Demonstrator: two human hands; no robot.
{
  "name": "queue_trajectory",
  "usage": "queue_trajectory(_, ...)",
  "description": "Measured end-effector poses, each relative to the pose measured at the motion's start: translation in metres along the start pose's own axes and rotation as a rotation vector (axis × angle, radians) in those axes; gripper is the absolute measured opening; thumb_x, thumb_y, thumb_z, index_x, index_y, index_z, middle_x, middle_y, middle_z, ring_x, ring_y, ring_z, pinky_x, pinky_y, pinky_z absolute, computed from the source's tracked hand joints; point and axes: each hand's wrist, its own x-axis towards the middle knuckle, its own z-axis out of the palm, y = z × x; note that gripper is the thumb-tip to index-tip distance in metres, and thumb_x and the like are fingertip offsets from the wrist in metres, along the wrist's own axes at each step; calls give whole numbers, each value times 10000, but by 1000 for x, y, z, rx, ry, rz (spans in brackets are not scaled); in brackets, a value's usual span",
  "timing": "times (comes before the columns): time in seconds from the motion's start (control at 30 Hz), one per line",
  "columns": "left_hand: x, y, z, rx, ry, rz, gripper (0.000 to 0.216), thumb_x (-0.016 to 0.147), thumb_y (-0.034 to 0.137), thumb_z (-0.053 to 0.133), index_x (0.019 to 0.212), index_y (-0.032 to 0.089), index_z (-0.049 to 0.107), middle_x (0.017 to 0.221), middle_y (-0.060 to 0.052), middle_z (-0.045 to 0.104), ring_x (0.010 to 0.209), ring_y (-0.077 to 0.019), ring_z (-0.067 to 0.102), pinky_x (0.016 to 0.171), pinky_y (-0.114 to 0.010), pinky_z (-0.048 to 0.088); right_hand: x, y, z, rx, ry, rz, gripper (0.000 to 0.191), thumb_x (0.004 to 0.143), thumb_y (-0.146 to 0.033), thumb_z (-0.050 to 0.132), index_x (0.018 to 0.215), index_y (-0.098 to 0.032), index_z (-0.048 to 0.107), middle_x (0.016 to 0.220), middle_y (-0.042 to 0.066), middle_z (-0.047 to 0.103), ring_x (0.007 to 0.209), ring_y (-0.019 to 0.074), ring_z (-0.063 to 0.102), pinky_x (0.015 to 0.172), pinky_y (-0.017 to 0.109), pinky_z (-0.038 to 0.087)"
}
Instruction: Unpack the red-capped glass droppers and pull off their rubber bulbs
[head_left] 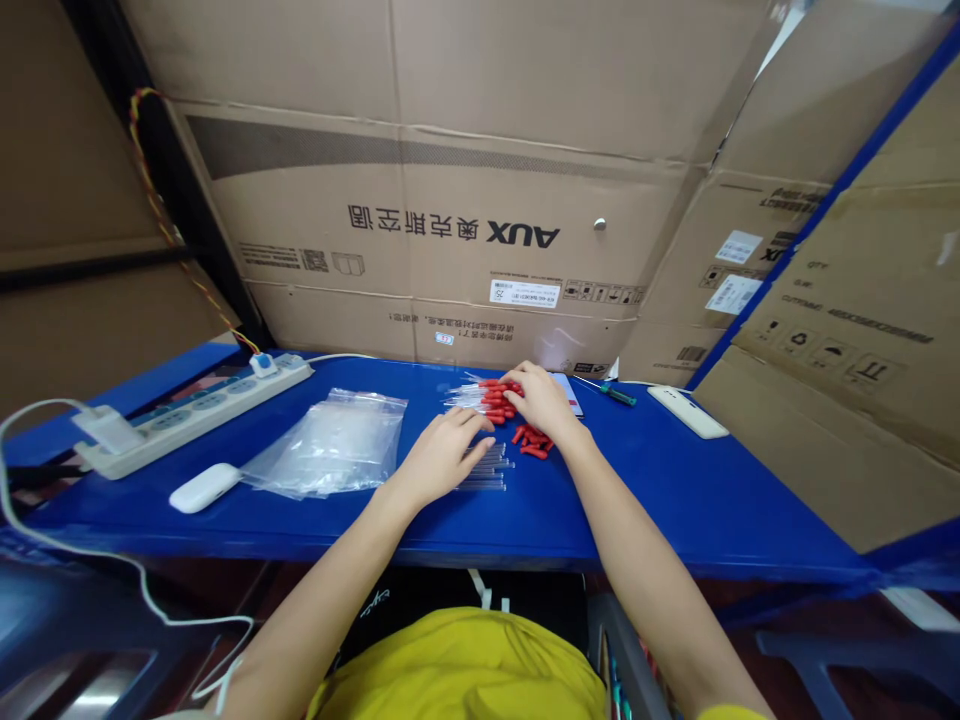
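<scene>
A bundle of glass droppers with red rubber bulbs (496,402) lies on the blue tabletop, tips pointing left. My right hand (541,398) rests over its right end, fingers bent and touching the bulbs; their undersides are hidden. At the near left edge of the bundle is my left hand (448,452), fingers stretched toward the droppers and thumb apart, with nothing visible in its grasp. Bare glass tubes (491,470) lie side by side below that hand, which partly covers them. Between my forearms sits a small heap of loose red rubber bulbs (533,440).
Clear plastic bags (337,445) are stacked at left, near a white oval device (204,488) and a power strip (202,408). A green-handled screwdriver (616,394) and a pale rectangular device (688,411) lie at right. Cardboard (450,200) walls the back.
</scene>
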Motion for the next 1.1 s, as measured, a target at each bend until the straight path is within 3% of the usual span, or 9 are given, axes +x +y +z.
queue_trajectory(0.2, 2, 0, -3, -73, 183, -59, 237, 1076, 325, 457, 1213, 216, 616, 1249, -94, 690, 1209, -267, 625, 1066, -436, 486, -5, 4, -3, 232, 187, 14, 197, 1008, -255, 582, 1135, -203, 723, 1186, 82, 694, 1027, 193, 663, 974, 323, 492)
queue_trajectory(0.27, 2, 1, -4, -140, 262, -110, 267, 1076, 337, 463, 1284, 214, 577, 1219, -93, 688, 1157, -249, 647, 1033, -408, 502, -10, -2, -9, 401, 296, 4, 186, 1015, -300, 559, 1111, -192, 676, 1149, 84, 717, 981, 190, 687, 943, 319, 518)
queue_trajectory(0.4, 2, 4, -7, -322, 406, -212, 354, 1073, 388, 482, 1375, 204, 490, 1091, -65, 704, 952, -199, 682, 885, -336, 531, -35, -27, -18, 680, 513, -108, 195, 1072, -352, 436, 1180, -219, 529, 1187, 100, 739, 1078, 191, 709, 964, 328, 534)
queue_trajectory(0.47, 0, 6, -9, -391, 425, -206, 353, 1085, 418, 448, 1363, 204, 492, 1010, -46, 707, 859, -181, 675, 824, -312, 521, -53, -42, -19, 684, 479, -133, 221, 1100, -378, 374, 1214, -233, 496, 1023, 68, 767, 927, 179, 740, 857, 303, 554)
queue_trajectory(0.53, -2, 8, -12, -395, 364, -156, 328, 1093, 439, 416, 1293, 212, 543, 940, -31, 710, 817, -180, 675, 799, -304, 502, -69, -54, -17, 549, 376, -154, 225, 1095, -409, 422, 1199, -245, 535, 971, 54, 772, 840, 178, 746, 784, 281, 545)
queue_trajectory(0.63, -4, 11, -15, -285, 222, -102, 283, 1090, 419, 407, 1126, 223, 609, 921, -33, 732, 842, -204, 701, 783, -302, 471, -84, -63, -9, 340, 262, -171, 226, 1088, -390, 466, 1242, -261, 569, 1120, 71, 783, 951, 211, 765, 808, 285, 533)
queue_trajectory(0.73, -5, 12, -16, -173, 150, -83, 276, 1084, 369, 396, 995, 222, 611, 877, -31, 726, 789, -202, 690, 726, -293, 432, -89, -62, -1, 271, 191, -101, 248, 1096, -352, 432, 1302, -235, 505, 1133, 83, 781, 984, 239, 769, 810, 301, 534)
queue_trajectory(0.93, -3, 11, -11, -121, 134, -94, 291, 1059, 462, 465, 976, 223, 608, 713, 10, 665, 653, -180, 638, 646, -271, 376, -90, -55, 10, 269, 127, -193, 212, 1065, -221, 382, 1265, -187, 445, 1216, 157, 714, 1078, 272, 729, 877, 374, 551)
queue_trajectory(1.1, -2, 8, -8, -56, 148, -81, 399, 1091, 446, 412, 841, 211, 615, 694, -7, 666, 630, -162, 619, 638, -270, 336, -89, -55, 13, 264, 83, -220, 174, 1100, -262, 396, 1212, -178, 499, 1230, 171, 690, 1092, 268, 707, 892, 376, 550)
